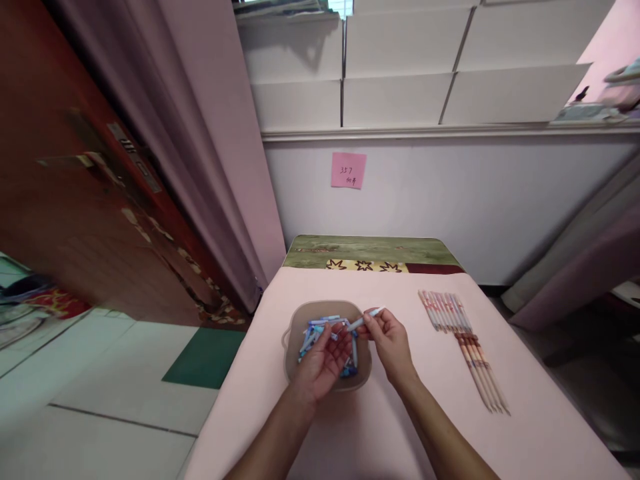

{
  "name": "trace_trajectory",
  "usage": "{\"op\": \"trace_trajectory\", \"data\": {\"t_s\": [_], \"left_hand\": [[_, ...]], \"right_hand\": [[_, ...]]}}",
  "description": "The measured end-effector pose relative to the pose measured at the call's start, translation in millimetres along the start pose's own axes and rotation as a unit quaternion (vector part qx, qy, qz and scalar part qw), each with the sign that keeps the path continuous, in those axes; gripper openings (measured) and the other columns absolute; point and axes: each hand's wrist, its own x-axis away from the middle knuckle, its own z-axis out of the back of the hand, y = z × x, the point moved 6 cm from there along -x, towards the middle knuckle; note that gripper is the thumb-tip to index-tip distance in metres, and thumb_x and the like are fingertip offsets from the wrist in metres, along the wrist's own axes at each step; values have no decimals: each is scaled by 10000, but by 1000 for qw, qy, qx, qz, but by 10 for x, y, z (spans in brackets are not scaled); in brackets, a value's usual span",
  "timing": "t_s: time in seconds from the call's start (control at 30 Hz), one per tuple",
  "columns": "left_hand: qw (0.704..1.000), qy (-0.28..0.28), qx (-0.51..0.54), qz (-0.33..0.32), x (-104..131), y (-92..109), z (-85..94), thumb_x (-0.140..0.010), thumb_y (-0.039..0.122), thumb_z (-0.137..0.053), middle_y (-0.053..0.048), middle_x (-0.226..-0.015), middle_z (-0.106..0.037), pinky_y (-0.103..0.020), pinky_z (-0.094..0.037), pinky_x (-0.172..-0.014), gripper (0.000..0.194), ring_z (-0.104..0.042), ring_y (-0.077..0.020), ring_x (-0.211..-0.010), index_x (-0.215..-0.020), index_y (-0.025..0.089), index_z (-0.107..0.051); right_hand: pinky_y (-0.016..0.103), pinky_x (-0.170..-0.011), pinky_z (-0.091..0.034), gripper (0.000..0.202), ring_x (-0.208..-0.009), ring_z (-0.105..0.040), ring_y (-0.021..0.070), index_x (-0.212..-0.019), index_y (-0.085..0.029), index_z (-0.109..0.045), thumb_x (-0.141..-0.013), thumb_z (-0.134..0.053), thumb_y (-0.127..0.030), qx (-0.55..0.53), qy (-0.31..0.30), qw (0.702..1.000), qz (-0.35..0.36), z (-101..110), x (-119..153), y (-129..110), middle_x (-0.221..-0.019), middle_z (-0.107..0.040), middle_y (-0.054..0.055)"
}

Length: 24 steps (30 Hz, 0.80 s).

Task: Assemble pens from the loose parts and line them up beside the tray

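Note:
My right hand (390, 340) pinches a light blue pen (364, 321) between thumb and fingers, over the right rim of a grey-brown plastic box (295, 363). The pen slants, its lower left end pointing at my left hand. My left hand (325, 360) is over the box, palm turned up and fingers curled. A small bluish piece shows by its thumb and fingertips, too small to make out. Inside the box lie several blue, white and purple pens (323, 321), partly hidden by my left hand.
On the right of the pink-covered table (260, 373) lie a row of pale patterned pens (445, 311) and a row of brown-and-cream pens (481, 373). A pink note (349, 171) is stuck on the wall behind. A brown door (100, 167) stands at the left.

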Motion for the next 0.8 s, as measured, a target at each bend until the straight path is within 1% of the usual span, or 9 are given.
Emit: {"op": "trace_trajectory", "data": {"t_s": [0.13, 0.2, 0.33, 0.43, 0.5, 0.57, 0.67, 0.73, 0.8], "left_hand": [[1000, 0, 0, 1, -18, -3, 15, -851, 220, -609, -129, -832, -725, -274, -582, -677, 185, -699, -178, -729, -930, 63, -669], [1000, 5, 1, -7, -29, 30, 40, -851, 213, -608, -123, -823, -728, -261, -583, -640, 181, -696, -166, -692, -937, 64, -666], [999, 21, -4, -41, -32, 147, 63, -858, 183, -594, -114, -795, -729, -238, -580, -602, 159, -684, -142, -626, -920, 53, -661], [997, 35, -11, -67, -15, 220, 67, -855, 163, -594, -128, -792, -730, -235, -580, -595, 127, -684, -144, -613, -867, 53, -656], [996, 43, -17, -76, -3, 237, 75, -843, 167, -612, -132, -783, -730, -226, -577, -575, 115, -680, -142, -593, -838, 59, -652], [996, 51, -25, -73, 5, 221, 89, -829, 187, -634, -120, -750, -727, -215, -569, -545, 123, -674, -140, -568, -822, 65, -651], [995, 60, -37, -66, 16, 171, 99, -816, 225, -655, -104, -728, -726, -224, -563, -512, 145, -673, -149, -561, -822, 81, -651], [995, 65, -39, -71, 27, 144, 92, -806, 236, -668, -103, -758, -731, -237, -566, -524, 150, -682, -160, -587, -841, 91, -653], [994, 71, -37, -78, 39, 122, 83, -796, 234, -679, -105, -781, -734, -244, -571, -551, 156, -691, -168, -619, -860, 95, -655]], "right_hand": [[226, -550, -442, 358, -573, -545, 118, -931, -178, -644, -769, -666, -496, 2, 29, 1000, -8, -2, 9, -10, -668, -628, -25], [240, -589, -447, 379, -626, -557, 135, -954, -172, -666, -774, -651, -505, 8, 27, 999, -19, -18, 27, -8, -705, -648, -8], [279, -707, -469, 378, -738, -591, 170, -971, -166, -674, -793, -623, -495, -1, -31, 997, -64, -109, 114, 47, -792, -677, 24], [269, -656, -467, 369, -684, -586, 161, -1010, -180, -631, -776, -651, -465, -4, -60, 995, -79, -171, 205, 74, -752, -660, 9], [246, -594, -450, 324, -627, -568, 147, -943, -186, -612, -755, -679, -441, 30, -66, 995, -63, -200, 261, 49, -687, -633, -8], [228, -549, -431, 243, -590, -555, 137, -855, -190, -605, -774, -662, -412, 101, -78, 991, -27, -238, 315, -17, -657, -622, -11], [226, -576, -439, 130, -626, -592, 142, -847, -212, -638, -831, -596, -334, 256, -93, 961, 56, -305, 394, -154, -728, -665, 2], [236, -637, -452, 104, -707, -631, 157, -893, -242, -659, -833, -583, -279, 357, -79, 923, 121, -337, 440, -238, -818, -692, 7], [242, -667, -453, 134, -762, -649, 169, -927, -262, -666, -828, -577, -244, 432, -59, 884, 169, -360, 475, -279, -878, -699, 11]]}}
